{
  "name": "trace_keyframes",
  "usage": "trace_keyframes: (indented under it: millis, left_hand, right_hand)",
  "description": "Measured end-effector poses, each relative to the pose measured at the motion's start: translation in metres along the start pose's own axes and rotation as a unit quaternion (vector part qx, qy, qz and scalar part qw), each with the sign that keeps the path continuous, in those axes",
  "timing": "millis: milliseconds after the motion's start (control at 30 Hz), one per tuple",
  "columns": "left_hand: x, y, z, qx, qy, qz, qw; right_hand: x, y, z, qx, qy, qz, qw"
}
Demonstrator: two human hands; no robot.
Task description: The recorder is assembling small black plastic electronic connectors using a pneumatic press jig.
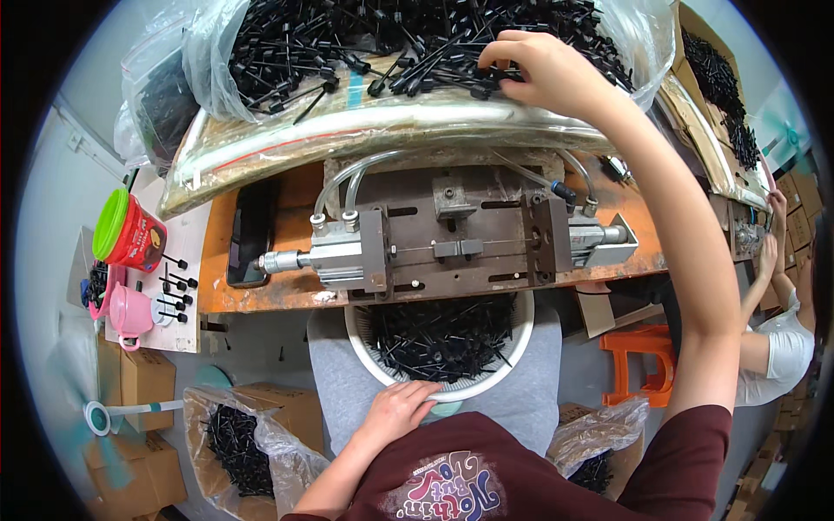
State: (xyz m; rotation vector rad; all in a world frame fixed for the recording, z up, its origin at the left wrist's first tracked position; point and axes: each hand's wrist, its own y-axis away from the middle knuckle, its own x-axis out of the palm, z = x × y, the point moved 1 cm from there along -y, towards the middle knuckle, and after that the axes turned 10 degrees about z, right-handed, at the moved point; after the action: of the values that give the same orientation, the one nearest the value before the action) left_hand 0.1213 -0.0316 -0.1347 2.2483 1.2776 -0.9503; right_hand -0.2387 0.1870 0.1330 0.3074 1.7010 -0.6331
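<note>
My right hand (549, 76) reaches over the heap of black stemmed plastic parts (417, 52) at the far side. Its fingers are curved and apart above the near right part of the heap, with nothing visible between them. My left hand (401, 410) lies with outstretched fingers on the near rim of a white basket (514, 365) in my lap, which holds many similar black parts (439, 339). Between the heap and the basket stands a metal clamping fixture (452, 221) with a small grey block (458, 249) at its middle.
Clear air tubes (354, 178) run to the fixture. A phone (250, 234) lies left of it, near a red tub (135, 233) and a pink cup (130, 311). An orange stool (638, 360) stands right, with another person (777, 347) beyond. Boxes of parts (239, 447) stand below.
</note>
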Motion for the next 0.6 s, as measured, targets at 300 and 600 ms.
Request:
trace_keyframes:
  millis: [300, 600]
  left_hand:
    - [-0.031, -0.018, -0.031, 0.014, 0.01, -0.03, 0.999]
    - [-0.133, -0.083, -0.094, 0.122, 0.093, -0.282, 0.947]
  right_hand:
    - [-0.022, -0.007, -0.009, 0.154, -0.139, -0.143, 0.968]
    - [-0.038, 0.054, 0.068, 0.143, -0.606, -0.147, 0.769]
